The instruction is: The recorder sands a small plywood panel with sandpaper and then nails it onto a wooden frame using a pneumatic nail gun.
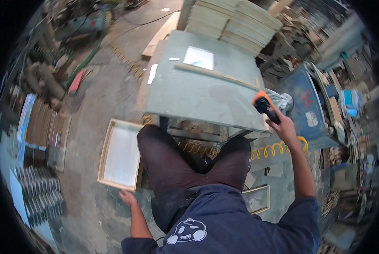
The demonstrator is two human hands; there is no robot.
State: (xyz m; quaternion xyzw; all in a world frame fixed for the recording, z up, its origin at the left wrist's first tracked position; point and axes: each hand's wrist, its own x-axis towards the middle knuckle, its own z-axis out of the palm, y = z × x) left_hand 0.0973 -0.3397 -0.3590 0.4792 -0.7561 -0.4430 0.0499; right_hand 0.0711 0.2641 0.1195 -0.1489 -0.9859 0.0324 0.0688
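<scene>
My right hand point(284, 127) is wrapped around the black handle of an orange and black air nail gun point(264, 105), held over the right near corner of the grey-green worktable point(206, 95). A yellow coiled air hose point(278, 149) runs below that arm and under the table. Low on my left side, my left hand point(128, 197) is stretched out with fingers apart, at the near edge of a shallow wooden box point(99, 165) with a white bottom. Whether the fingertips touch the box cannot be made out. A long wooden strip point(217, 76) lies across the tabletop.
Pale boards point(229, 25) are stacked beyond the table. At the right stands a blue metal cabinet point(301, 97). Stacked brown panels point(43, 127) and grey ridged pieces point(39, 194) stand at far left. A small frame point(257, 199) lies on the floor by my right leg.
</scene>
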